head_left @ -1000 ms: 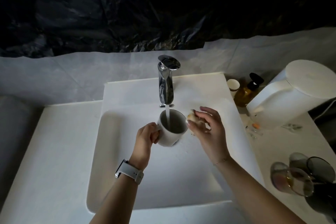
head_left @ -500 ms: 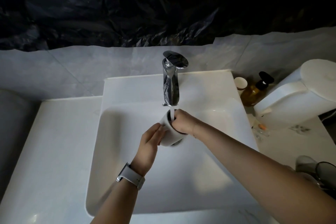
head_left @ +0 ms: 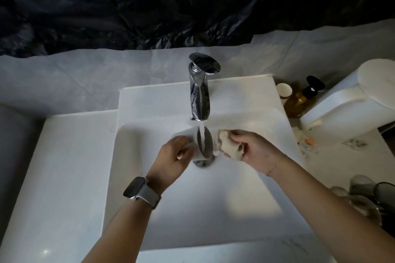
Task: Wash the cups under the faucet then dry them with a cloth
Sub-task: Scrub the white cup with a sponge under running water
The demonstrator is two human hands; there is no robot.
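A white mug (head_left: 197, 155) is held over the white sink (head_left: 149, 209), tilted with its mouth toward the right, under the running stream from the chrome faucet (head_left: 199, 94). My left hand (head_left: 173, 160) grips the mug by its handle side. My right hand (head_left: 254, 151) is just right of the mug's rim, closed around a beige sponge (head_left: 229, 145) that touches the rim. The mug is blurred by motion.
A white kettle (head_left: 350, 104), an amber pump bottle (head_left: 299, 100) and a small paper cup (head_left: 283, 90) stand at the back right. Several glasses (head_left: 363, 196) lie at the right edge. White counter (head_left: 64, 177) extends left of the sink.
My right hand was inside the mug half a second ago; it has pulled out to the right with the sponge. The mug has tipped its mouth rightward under the water.
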